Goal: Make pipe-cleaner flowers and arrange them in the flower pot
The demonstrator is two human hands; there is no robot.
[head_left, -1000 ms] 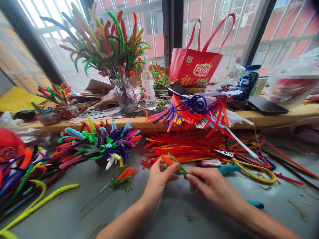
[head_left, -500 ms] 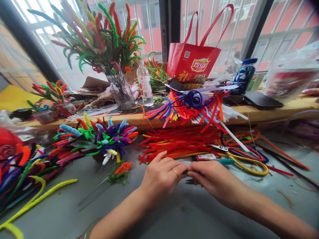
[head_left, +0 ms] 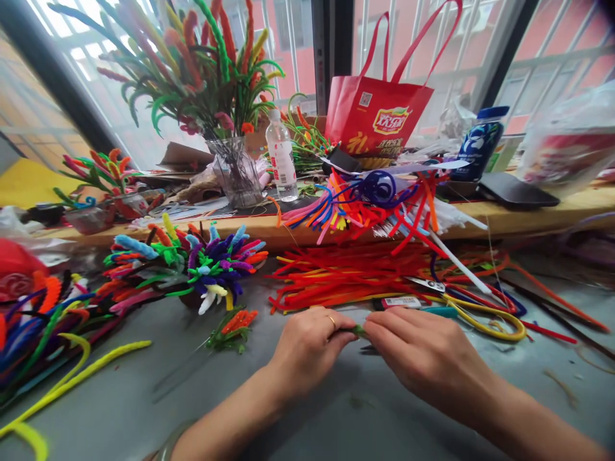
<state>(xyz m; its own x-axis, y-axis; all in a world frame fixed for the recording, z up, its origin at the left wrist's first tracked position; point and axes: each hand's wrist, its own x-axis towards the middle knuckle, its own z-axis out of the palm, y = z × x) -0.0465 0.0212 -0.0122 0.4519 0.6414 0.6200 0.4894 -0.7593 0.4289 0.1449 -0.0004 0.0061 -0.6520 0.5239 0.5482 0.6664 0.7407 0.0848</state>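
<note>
Both hands meet over the middle of the grey table. My left hand (head_left: 312, 346), with a ring on one finger, pinches a short green fuzzy piece (head_left: 358, 330) that looks like pipe cleaner. Most of that piece is hidden by the fingers. At its other end my right hand (head_left: 425, 349) is closed, fingertips pressed together on it. Dark tool tips (head_left: 369, 350) show just under the right fingers; the rest of that tool is covered. Left of my hands lies an orange and green pipe-cleaner flower (head_left: 237, 323) on a thin wire stem.
Red pipe cleaners (head_left: 336, 275) lie behind my hands, with scissors (head_left: 427, 283) and a yellow loop (head_left: 500, 330) beside them. Coloured bundles (head_left: 211, 262) are at the left. On the wooden ledge (head_left: 528, 214) stand a glass vase (head_left: 237, 176), a bottle (head_left: 283, 160) and a red bag (head_left: 379, 115).
The left fingers have curled in from a more spread pose, and the green piece now shows between the hands. My right hand has turned slightly. The view has shifted a little.
</note>
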